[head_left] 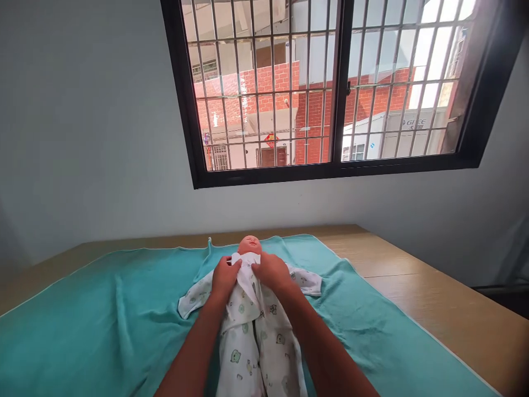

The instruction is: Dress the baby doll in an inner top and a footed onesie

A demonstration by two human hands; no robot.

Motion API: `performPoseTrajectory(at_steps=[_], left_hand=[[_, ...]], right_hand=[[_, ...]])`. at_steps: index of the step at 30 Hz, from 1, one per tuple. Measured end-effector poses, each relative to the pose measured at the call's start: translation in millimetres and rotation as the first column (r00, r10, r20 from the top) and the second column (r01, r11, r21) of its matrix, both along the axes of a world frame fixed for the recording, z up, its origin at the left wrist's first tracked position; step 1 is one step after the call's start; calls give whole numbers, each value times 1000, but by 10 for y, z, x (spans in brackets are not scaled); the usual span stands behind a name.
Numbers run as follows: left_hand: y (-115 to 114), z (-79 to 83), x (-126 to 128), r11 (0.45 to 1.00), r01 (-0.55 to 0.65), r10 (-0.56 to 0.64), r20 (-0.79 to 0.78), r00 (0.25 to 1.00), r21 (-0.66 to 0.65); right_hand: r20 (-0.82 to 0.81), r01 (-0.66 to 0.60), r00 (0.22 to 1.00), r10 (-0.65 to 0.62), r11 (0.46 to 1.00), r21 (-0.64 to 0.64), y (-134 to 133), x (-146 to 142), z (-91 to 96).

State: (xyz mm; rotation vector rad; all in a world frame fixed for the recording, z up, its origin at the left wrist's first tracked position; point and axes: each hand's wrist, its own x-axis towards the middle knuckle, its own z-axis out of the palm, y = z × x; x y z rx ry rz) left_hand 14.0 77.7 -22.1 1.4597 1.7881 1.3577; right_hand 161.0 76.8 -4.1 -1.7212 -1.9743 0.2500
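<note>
A baby doll (250,243) lies on its back, its head toward the wall. It wears a white baby romper (243,309) printed with small green animals, the sleeves spread out to both sides and the legs reaching toward me. With fingers pinched, my left hand (225,277) grips the romper's front edge at the left of the chest. On the other side of the chest, my right hand (270,271) is closed on the opposite front edge, just below the doll's chin. Between the hands the two front flaps overlap. The doll's body is hidden under the cloth.
A teal blanket (103,309) with a pale edge and some wrinkles lies under the doll. It covers much of a wooden table (409,275). Behind the table rise a grey wall (91,121) and a black-framed window (264,175) with metal bars outside.
</note>
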Motion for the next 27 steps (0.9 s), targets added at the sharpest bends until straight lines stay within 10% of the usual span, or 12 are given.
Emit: performPoseTrajectory(at_steps=[6,13,22,27], left_hand=[[61,113,266,990,60,-66,37,997,128],[-94,232,423,978,126,-141,82,987,167],[1,142,280,997,27,-42,227,973,70],[17,114,245,996,90,-89,-100,991,10]], right_hand=[[-439,-180,887,142,983,-45,202,124,-118],[-951,-259,286,114,965,38,370,57,-290],[-912,-231,407,44,971,-57,333,-13,-280],[-725,-209,683,83,974,-84,217,-11,-162]])
